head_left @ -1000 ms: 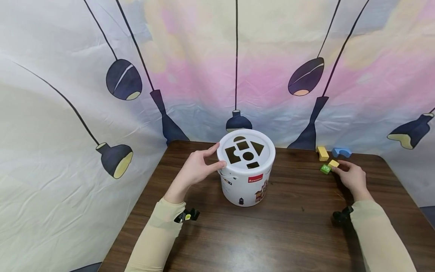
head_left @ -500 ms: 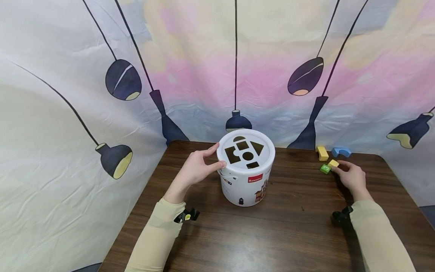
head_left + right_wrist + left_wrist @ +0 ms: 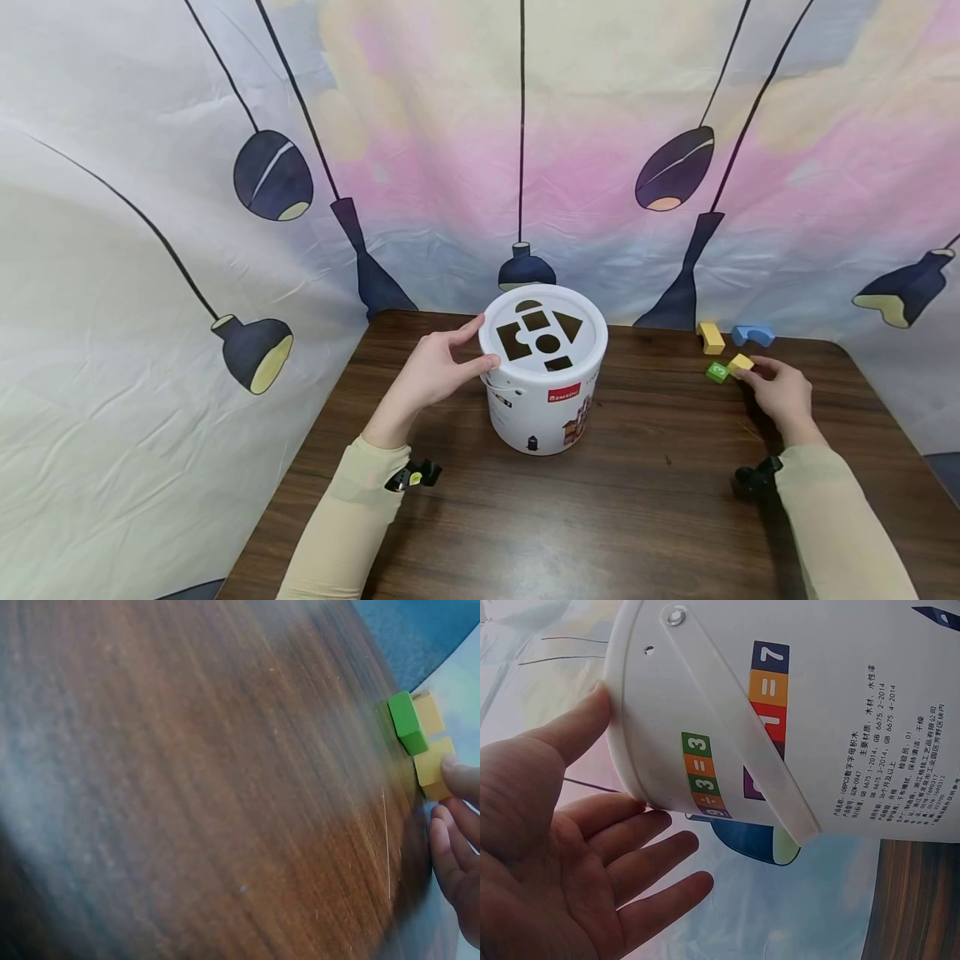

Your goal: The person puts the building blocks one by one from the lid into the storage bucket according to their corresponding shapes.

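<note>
A white bucket point(image 3: 525, 408) stands upright on the table, its lid point(image 3: 501, 312) cut with shaped holes. My left hand point(image 3: 431, 375) rests its thumb and index fingertip on the lid's rim from the left. In the left wrist view, the other fingers point(image 3: 667, 904) stretch out free beside the bucket wall. At the back right, my right hand point(image 3: 782, 396) pinches a small yellow block point(image 3: 740, 364) between thumb and fingers. Just left of that block lies a green block point(image 3: 717, 372) marked with a 3. Part of the yellow block is hidden by the thumb in the right wrist view.
Behind the held block lie a yellow block with a curved cutout point(image 3: 711, 338) and a blue arch block point(image 3: 753, 335), close to the back edge. A printed cloth point(image 3: 442, 167) hangs behind the brown wooden table point(image 3: 600, 533). The bucket's handle point(image 3: 739, 724) hangs down its side.
My right hand has shifted slightly right with the yellow block, which now sits a little farther from the green block's original spot. The left hand and bucket stay still.
</note>
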{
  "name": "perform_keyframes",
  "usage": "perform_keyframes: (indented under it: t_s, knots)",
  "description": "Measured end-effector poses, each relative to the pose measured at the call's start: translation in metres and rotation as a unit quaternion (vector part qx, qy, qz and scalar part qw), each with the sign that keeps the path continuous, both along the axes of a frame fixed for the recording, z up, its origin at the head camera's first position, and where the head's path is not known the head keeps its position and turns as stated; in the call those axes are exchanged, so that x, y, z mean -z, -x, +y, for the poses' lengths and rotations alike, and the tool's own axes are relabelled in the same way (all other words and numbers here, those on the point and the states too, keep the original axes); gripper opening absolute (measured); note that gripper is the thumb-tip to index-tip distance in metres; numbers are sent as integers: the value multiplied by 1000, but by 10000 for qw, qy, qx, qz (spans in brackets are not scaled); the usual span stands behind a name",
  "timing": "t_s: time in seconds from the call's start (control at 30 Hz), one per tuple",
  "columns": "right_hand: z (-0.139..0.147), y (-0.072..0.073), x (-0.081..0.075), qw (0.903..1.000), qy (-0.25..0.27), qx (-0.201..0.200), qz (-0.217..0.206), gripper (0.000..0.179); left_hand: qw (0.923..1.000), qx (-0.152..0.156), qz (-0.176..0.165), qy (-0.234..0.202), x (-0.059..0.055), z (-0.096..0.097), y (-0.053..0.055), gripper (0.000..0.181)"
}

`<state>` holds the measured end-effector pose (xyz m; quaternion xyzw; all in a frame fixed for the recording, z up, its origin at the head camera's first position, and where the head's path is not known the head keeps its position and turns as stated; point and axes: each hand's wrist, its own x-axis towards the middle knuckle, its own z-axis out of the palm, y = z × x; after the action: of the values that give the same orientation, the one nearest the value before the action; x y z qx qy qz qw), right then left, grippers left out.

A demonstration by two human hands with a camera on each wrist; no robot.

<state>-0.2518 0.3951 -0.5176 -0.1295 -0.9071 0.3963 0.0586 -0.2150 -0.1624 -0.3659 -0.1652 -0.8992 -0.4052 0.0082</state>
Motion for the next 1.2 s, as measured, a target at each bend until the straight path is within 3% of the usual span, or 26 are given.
perform_keyframes:
  t_s: [0.27,0.6,1.2]
  knots:
    - [-14,1,-10,9987,-154,117,462,53,10000,13,24,-26,3,-1,0,76]
    - [-53,0,-54,9907,-7,-278,1331,50,10000,29,21,-65,4,-1,2,76]
    - [-149,-4,-125,9597,600,-1590,2239,42,10000,5,-47,-42,2,-2,2,76]
